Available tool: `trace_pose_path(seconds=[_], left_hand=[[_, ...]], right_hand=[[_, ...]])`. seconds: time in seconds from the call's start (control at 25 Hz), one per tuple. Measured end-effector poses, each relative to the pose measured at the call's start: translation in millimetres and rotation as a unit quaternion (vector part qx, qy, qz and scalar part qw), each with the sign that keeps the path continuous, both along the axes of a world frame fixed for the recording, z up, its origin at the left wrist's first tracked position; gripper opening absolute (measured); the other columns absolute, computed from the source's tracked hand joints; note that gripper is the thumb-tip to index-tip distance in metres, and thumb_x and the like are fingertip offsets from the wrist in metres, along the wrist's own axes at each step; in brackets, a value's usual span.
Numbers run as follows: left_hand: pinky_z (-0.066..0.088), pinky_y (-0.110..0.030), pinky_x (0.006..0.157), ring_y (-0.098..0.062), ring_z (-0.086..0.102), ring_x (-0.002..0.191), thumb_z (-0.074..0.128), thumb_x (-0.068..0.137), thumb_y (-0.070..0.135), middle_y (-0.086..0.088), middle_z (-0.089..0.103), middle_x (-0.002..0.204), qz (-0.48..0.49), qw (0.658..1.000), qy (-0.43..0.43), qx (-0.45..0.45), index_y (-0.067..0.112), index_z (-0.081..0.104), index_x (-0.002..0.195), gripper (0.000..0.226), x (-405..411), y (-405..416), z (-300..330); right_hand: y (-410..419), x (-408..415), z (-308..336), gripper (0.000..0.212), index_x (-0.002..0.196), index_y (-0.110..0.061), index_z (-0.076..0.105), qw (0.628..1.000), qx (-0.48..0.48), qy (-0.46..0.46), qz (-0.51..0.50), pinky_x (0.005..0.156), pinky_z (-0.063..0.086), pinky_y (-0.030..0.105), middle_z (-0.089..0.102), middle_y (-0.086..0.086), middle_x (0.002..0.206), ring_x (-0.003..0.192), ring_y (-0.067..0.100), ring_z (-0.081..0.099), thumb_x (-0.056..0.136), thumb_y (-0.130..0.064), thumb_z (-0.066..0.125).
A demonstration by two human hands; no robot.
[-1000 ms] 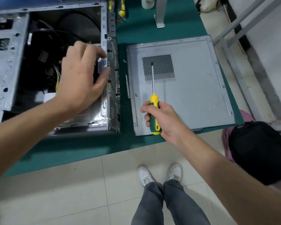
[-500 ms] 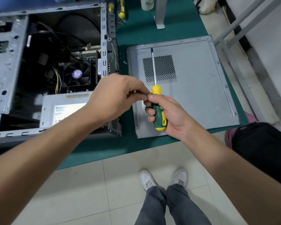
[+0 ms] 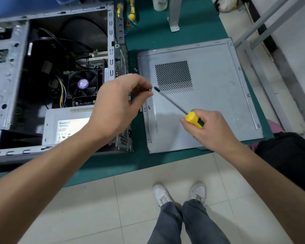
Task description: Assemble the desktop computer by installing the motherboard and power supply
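The open grey computer case [image 3: 111, 50] lies on the green bench at the left. Inside it sit the motherboard with a black CPU fan [image 3: 83, 84] and, nearer me, the grey power supply [image 3: 67, 124] with a white label. My left hand [image 3: 118, 104] hovers over the case's right edge and pinches a small screw [image 3: 149, 90] between thumb and forefinger; a second screw shows lower in its fingers. My right hand [image 3: 208, 129] grips the yellow-and-green handle of a screwdriver [image 3: 173, 103], whose tip points up-left and almost meets the screw.
The removed grey side panel [image 3: 218, 95] with a perforated vent lies flat right of the case. A loose screw [image 3: 135, 69] lies between case and panel. More yellow screwdrivers [image 3: 131, 11] lie at the back. A black bag [image 3: 289, 159] sits on the floor at right.
My left hand came off the case interior and over to the screwdriver. My right hand swung the screwdriver from pointing away to pointing up-left, its tip now at the screw in my left fingers.
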State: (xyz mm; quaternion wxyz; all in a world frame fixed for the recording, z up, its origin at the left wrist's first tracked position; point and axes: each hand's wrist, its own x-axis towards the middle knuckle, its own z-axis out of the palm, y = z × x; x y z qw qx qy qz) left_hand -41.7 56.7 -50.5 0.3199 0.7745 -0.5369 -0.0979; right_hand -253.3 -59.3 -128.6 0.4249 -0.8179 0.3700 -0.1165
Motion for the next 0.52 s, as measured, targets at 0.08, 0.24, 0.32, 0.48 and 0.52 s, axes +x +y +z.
trace_pose_path(seconds=[0.08,0.24,0.32,0.48,0.52], left_hand=[[0.05,-0.015,0.072,-0.004,0.06,0.078,0.069,0.09,0.019,0.01,0.067,0.088,0.001,1.0,0.006,0.006,0.017,0.071,0.1,0.01,-0.7,-0.1,1.1],[0.051,-0.017,0.073,-0.002,0.06,0.077,0.07,0.089,0.02,0.013,0.065,0.087,0.003,1.0,0.0,0.017,0.019,0.071,0.1,0.011,-1.4,-0.1,1.0],[0.052,-0.018,0.074,-0.002,0.06,0.077,0.071,0.089,0.019,0.013,0.065,0.087,0.005,1.0,-0.003,0.016,0.019,0.071,0.1,0.011,-2.5,-0.2,0.8],[0.054,-0.024,0.075,-0.005,0.062,0.077,0.071,0.088,0.017,0.011,0.065,0.087,0.001,1.0,-0.014,0.026,0.016,0.072,0.1,0.011,-3.4,0.0,2.0],[0.054,-0.025,0.074,-0.007,0.062,0.077,0.071,0.088,0.017,0.011,0.065,0.086,0.0,0.999,-0.017,0.031,0.016,0.072,0.099,0.011,-4.0,-0.4,1.9]], right_hand=[[-1.9,2.8,2.1,0.046,0.059,-0.014,0.039,0.999,-0.045,0.009,0.024,0.048,0.029,0.028,0.035,0.001,0.048,0.049,0.019,0.032,0.088,-0.035,0.067],[-3.6,3.7,4.2,0.049,0.056,-0.018,0.034,0.997,-0.062,0.022,0.034,0.048,0.027,0.026,0.032,-0.002,0.047,0.049,0.017,0.03,0.088,-0.033,0.068],[-6.5,1.4,4.1,0.048,0.056,-0.016,0.035,0.998,-0.055,0.025,0.035,0.049,0.029,0.03,0.033,-0.001,0.048,0.05,0.019,0.031,0.088,-0.032,0.068],[-9.2,-1.2,4.7,0.045,0.058,-0.012,0.04,0.996,-0.063,0.037,0.053,0.052,0.034,0.035,0.04,0.006,0.05,0.052,0.027,0.039,0.089,-0.032,0.067],[-10.0,-1.5,5.5,0.044,0.059,-0.013,0.04,0.995,-0.073,0.043,0.058,0.052,0.035,0.036,0.042,0.007,0.051,0.053,0.028,0.04,0.089,-0.032,0.066]])
